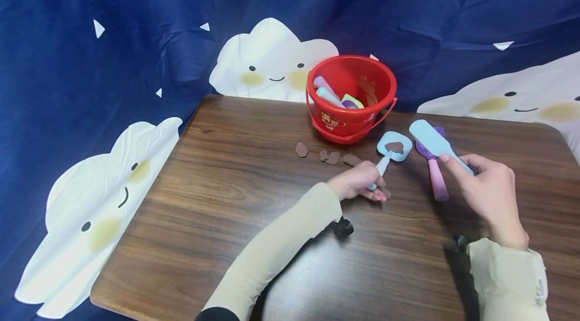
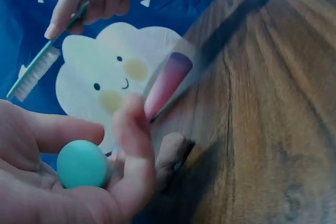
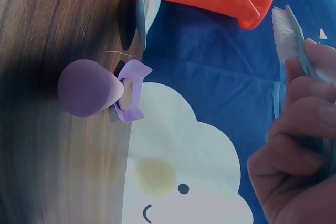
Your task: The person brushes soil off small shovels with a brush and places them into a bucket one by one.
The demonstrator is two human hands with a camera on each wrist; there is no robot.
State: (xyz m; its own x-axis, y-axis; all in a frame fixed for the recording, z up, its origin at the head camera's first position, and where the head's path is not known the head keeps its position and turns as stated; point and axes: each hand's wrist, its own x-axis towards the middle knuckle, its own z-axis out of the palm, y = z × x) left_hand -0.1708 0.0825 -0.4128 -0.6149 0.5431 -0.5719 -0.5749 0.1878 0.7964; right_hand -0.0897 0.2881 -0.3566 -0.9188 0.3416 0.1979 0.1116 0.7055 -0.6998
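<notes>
My left hand (image 1: 360,180) grips the handle of a small light-blue toy shovel (image 1: 403,139), and a brown piece (image 1: 394,147) lies on its blade. The handle's round teal end (image 2: 83,163) shows between palm and fingers in the left wrist view. In my right hand (image 1: 494,190) is a light-blue brush (image 1: 426,135), raised above the table; its white bristles (image 3: 285,38) show in the right wrist view. Beneath the brush is a purple toy shovel (image 3: 137,77) with a pink handle (image 1: 438,180), partly covered by it in the head view.
A red bucket (image 1: 346,122) stands near the table's back edge, holding several pastel-coloured toys (image 1: 330,96). Several flat brown pieces (image 1: 333,158) are scattered in front of it on the wooden table (image 1: 217,185). A blue cloth with clouds (image 1: 158,4) hangs behind.
</notes>
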